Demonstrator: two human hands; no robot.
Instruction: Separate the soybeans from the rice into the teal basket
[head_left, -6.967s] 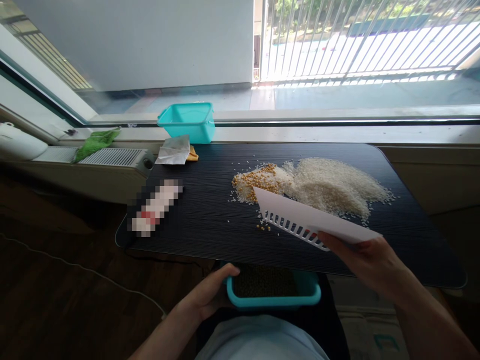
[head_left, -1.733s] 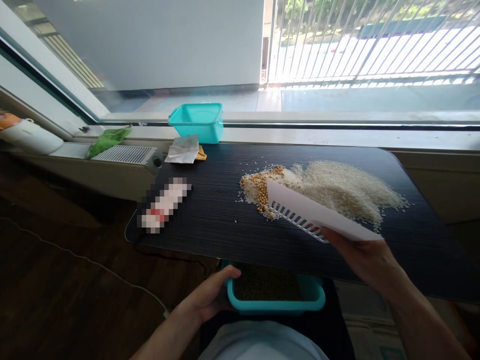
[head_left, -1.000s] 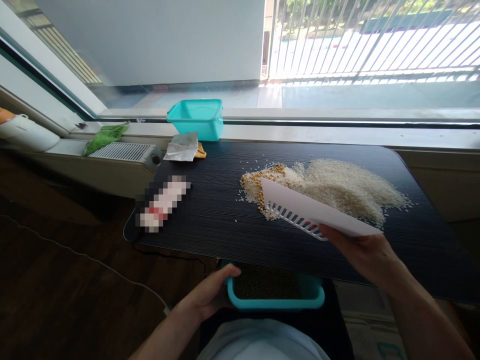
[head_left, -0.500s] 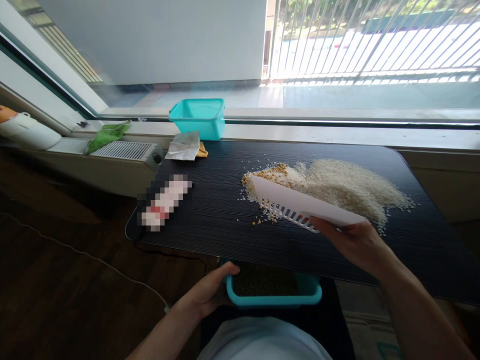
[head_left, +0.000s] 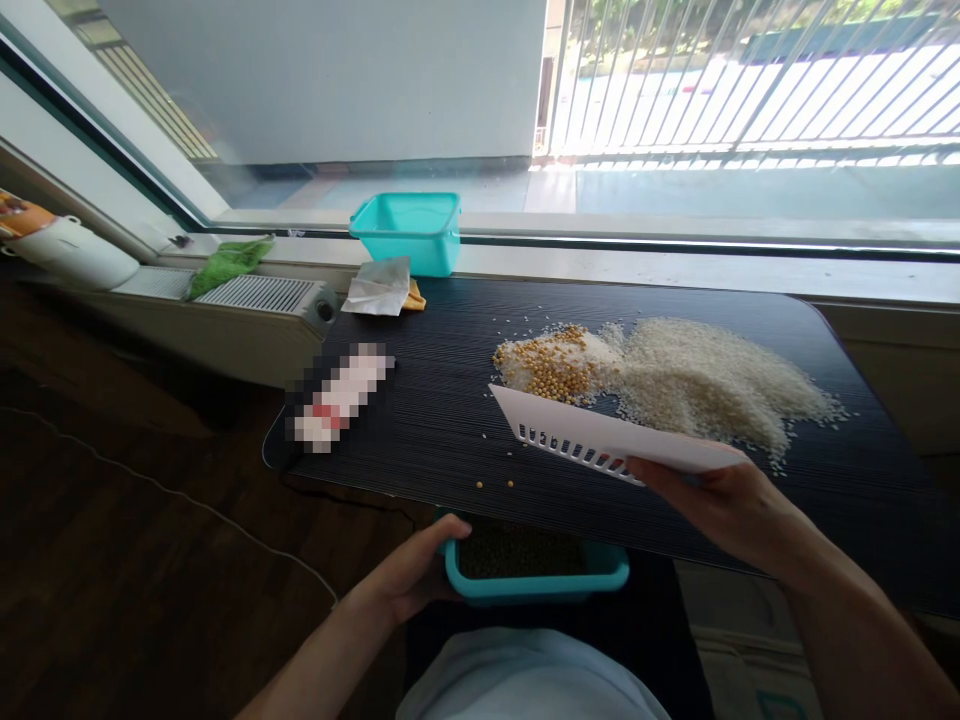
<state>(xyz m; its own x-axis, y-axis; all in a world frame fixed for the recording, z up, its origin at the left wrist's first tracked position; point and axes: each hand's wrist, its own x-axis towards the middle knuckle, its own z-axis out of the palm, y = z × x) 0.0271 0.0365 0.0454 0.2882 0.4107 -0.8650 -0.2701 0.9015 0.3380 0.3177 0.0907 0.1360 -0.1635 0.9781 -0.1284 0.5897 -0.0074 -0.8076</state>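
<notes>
Dark table [head_left: 435, 400] by window [head_left: 420, 100], teal bin [head_left: 412, 245] behind, white scoop [head_left: 577, 426] partly masking grain heap [head_left: 697, 370], right hand [head_left: 724, 508] gripping scoop, left hand [head_left: 418, 562] clamped on tub [head_left: 540, 588]

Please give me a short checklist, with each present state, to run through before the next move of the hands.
1. Left hand holding the turquoise tub in the lap: ok, thumb over its rim.
2. Right hand gripping the white slotted scoop: ok.
3. Scoop contents: cannot tell, its near side hides the inside.
4. Whole tub opening in view: not ok, the black tabletop hides its far side.
5. Yellow kernels all together: not ok, two lie near the front edge.
</notes>
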